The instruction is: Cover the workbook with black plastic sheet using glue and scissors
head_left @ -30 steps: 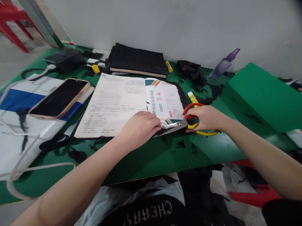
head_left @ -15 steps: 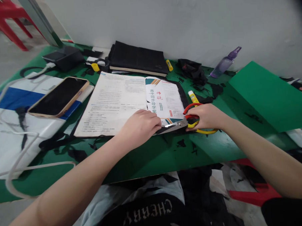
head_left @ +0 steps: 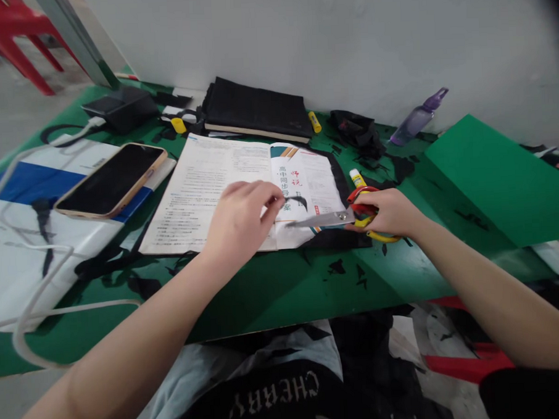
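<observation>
- Evidently the left hand (head_left: 242, 214) pinches a thin black scrap (head_left: 299, 200) between thumb and forefinger, above the open book (head_left: 200, 194); scrap best kept off the pages.
- Right hand (head_left: 391, 211) grips the scissors (head_left: 324, 220) by red and yellow handles, blades apparently together, pointing left over the book's right side. Tips sit close to the left fingers; a wider gap seems wise.
- Book lies near the table's (head_left: 265, 303) front edge. Black covering (head_left: 340, 238) shows past its right side and lower right corner; short, level snips would suit that margin.
- Glue stick (head_left: 358, 178) lies just beyond the right hand; mind the knuckles.
</observation>
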A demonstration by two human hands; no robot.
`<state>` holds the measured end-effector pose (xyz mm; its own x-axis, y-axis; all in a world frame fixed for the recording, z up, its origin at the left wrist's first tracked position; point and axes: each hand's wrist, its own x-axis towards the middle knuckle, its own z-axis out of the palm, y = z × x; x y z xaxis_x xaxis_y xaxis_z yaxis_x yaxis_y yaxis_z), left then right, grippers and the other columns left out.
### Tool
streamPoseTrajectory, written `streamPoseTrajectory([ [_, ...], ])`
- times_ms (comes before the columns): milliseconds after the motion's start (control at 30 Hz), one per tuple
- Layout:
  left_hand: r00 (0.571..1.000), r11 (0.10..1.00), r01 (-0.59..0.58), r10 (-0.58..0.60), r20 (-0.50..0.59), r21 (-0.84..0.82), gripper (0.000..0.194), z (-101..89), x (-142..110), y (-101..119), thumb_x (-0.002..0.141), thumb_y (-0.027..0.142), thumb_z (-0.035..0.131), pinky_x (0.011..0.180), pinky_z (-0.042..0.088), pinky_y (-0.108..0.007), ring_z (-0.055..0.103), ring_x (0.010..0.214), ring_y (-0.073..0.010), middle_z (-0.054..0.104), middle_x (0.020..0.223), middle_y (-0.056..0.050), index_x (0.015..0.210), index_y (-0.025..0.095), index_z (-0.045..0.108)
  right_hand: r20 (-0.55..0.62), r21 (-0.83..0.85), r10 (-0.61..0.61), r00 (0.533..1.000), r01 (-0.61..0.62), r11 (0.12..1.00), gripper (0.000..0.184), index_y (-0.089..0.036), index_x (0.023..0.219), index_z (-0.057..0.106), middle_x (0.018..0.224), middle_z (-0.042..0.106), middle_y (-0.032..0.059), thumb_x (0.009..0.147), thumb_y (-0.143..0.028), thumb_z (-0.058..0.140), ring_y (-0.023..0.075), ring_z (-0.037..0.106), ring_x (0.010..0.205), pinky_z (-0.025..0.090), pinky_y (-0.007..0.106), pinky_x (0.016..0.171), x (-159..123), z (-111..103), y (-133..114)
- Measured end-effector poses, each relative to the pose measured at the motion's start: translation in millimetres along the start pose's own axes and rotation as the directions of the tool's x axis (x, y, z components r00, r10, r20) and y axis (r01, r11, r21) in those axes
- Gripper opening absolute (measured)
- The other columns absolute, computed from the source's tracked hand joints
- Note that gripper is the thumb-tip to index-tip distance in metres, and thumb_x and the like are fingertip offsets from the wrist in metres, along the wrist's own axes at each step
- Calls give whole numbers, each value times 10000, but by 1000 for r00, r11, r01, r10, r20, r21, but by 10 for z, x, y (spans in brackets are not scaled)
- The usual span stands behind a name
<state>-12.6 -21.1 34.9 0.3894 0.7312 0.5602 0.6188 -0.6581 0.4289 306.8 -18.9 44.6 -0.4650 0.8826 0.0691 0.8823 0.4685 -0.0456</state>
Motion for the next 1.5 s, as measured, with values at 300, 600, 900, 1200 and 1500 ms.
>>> streamPoseTrajectory([
  [300, 972, 996, 66, -51, -231, 55, 131, -137, 26, -2, 923, 187, 448, 806, 473, -354, 611, 733, -155, 686, 863, -15, 969, 211, 568, -497, 364, 472, 728, -318, 875, 211, -221, 714, 562, 687, 600, 6, 666, -383, 689, 165, 553, 614, 468, 328, 616, 208, 1, -4],
  [600, 959, 961, -277, 278, -50, 23, 141, 73, -79, 104, 871, 101, 458, 885, 450, -371, 596, 670, -122, 682, 774, 10, 866, 203, 555, -461, 695, 692, 556, -259, 671, 269, -235, 774, 529, 706, 543, -13, 652, -386, 714, 148, 543, 610, 539, 366, 648, 354, 396, 82],
  [900, 910, 928, -374, 369, 189, -14, 138, 258, -192, 309, 898, 229, 486, 832, 426, -367, 581, 698, -143, 648, 760, -11, 852, 173, 603, -436, 693, 638, 635, -215, 688, 366, -242, 855, 548, 732, 491, -24, 606, -393, 771, 132, 506, 611, 536, 355, 637, 199, 307, 277],
  [1200, 881, 877, -453, 413, 231, 161, 256, 255, -203, 364, 894, 255, 517, 698, 422, -334, 547, 608, -158, 573, 621, -6, 671, 163, 601, -374, 711, 567, 734, -165, 683, 370, -253, 878, 472, 730, 449, -19, 663, -428, 718, 149, 498, 652, 506, 379, 705, 194, 265, 183],
  [1500, 884, 832, -433, 317, 344, 346, 373, 311, -190, 148, 869, 446, 556, 640, 382, -361, 581, 565, -201, 582, 571, -32, 630, 161, 593, -400, 627, 410, 820, -81, 775, 444, -273, 912, 378, 727, 353, -50, 725, -533, 685, 117, 419, 594, 467, 311, 602, 138, 298, 238],
])
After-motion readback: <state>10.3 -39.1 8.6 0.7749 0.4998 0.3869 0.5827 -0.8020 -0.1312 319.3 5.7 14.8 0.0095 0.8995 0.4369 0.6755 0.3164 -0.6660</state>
